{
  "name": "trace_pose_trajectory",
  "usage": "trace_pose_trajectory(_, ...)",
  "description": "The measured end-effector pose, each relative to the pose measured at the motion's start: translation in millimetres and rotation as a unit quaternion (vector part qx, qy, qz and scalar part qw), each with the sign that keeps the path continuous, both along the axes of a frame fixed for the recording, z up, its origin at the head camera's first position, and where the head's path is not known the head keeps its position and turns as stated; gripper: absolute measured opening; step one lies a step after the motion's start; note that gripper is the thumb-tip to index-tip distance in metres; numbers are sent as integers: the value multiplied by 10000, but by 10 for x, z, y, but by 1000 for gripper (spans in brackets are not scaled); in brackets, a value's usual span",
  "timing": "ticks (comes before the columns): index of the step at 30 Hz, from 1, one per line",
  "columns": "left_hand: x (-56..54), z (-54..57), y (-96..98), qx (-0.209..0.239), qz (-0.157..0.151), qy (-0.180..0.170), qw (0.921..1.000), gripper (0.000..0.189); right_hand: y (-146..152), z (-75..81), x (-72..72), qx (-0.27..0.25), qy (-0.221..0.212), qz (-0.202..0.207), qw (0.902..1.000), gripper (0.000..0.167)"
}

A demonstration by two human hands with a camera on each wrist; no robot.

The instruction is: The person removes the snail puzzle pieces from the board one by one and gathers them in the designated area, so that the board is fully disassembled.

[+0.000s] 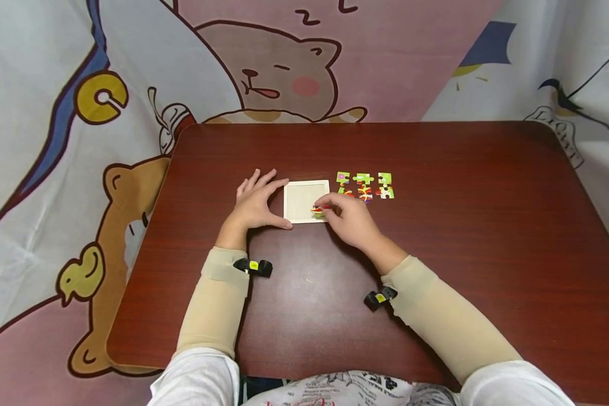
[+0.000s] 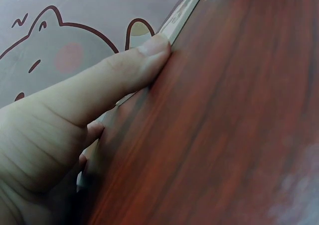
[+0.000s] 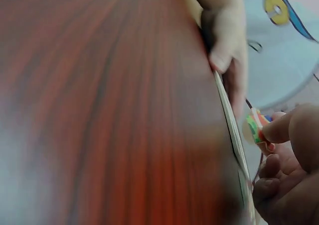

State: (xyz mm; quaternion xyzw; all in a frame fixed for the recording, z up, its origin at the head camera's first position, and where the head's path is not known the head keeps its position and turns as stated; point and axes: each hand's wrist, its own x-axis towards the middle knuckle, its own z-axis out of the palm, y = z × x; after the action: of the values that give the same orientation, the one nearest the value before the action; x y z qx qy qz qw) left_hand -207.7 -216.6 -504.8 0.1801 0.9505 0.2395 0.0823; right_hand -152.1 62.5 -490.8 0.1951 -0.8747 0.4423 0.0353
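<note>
A square tray with a pale rim (image 1: 306,220) lies on the table. My left hand (image 1: 256,206) is at its left side, fingers spread and straight, the index fingertip at the upper left corner and the thumb at the lower left one. The left wrist view shows that thumb (image 2: 117,75) pressing the tray's edge (image 2: 182,18). My right hand (image 1: 352,220) is over the tray's lower right part. Its thumb and fingers pinch a colourful jigsaw puzzle piece (image 3: 255,125), which is above the tray surface and partly hidden by the fingers.
Several jigsaw puzzle pieces (image 1: 363,179) lie in two rows just right of the tray, some partly behind my right hand. The dark red wooden table (image 1: 487,225) extends around them. A printed cartoon curtain (image 1: 385,62) hangs behind the table.
</note>
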Motion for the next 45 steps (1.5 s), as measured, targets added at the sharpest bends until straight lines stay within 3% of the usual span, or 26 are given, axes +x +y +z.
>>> trace_pose_trajectory(4,4,-3,13,7,-66,-37,10000,122,332,-78,45,-293,-300,-559,9976,19)
trace_pose_trajectory(8,21,12,-12,-10,-34,-36,10000,122,589,-123,55,-481,-467,-833,9943,18)
trace_pose_trajectory(16,41,32,-41,7,-5,-23,10000,121,844,-167,41,-112,-110,-1004,9948,18)
trace_pose_trajectory(23,31,33,-31,-8,4,-21,10000,121,899,-185,42,108,290,-875,9957,17)
trace_pose_trajectory(37,24,38,-1,33,-8,-21,10000,120,908,-246,31,391,560,-880,9938,21)
trace_pose_trajectory(45,24,41,-3,22,-16,-23,10000,121,874,-248,36,345,559,-1037,9924,16)
